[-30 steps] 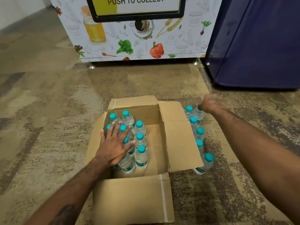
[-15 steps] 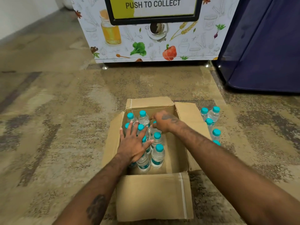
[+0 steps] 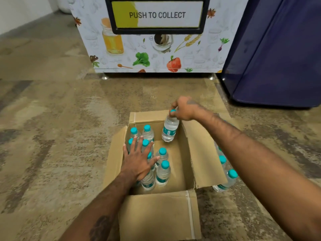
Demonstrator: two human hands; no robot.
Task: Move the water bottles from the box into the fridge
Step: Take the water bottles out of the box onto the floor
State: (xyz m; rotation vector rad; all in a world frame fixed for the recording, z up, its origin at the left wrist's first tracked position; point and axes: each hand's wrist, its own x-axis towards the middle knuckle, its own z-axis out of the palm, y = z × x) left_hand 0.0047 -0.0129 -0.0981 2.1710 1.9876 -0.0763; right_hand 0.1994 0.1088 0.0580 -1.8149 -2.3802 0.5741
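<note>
An open cardboard box [image 3: 205, 159] sits on the floor in front of me. Several clear water bottles with teal caps [image 3: 163, 173] stand in its left half. My left hand [image 3: 138, 162] lies flat, fingers spread, on top of those bottles. My right hand [image 3: 184, 108] grips the cap end of one water bottle [image 3: 170, 130] and holds it lifted above the box's far right corner. Several more bottles [image 3: 227, 180] stand on the floor right of the box, partly hidden by my right forearm. The dark blue fridge [image 3: 278, 54] stands at the upper right, door closed.
A white cabinet [image 3: 156, 54] printed with vegetables and a "PUSH TO COLLECT" flap stands straight ahead on short metal feet. The box's right flap leans outward toward the floor bottles. Mottled brown floor surrounds the box.
My right hand left the floor bottles, reached into the box, closed on a bottle and has raised it. My left hand stayed on the bottles. The view shifted closer.
</note>
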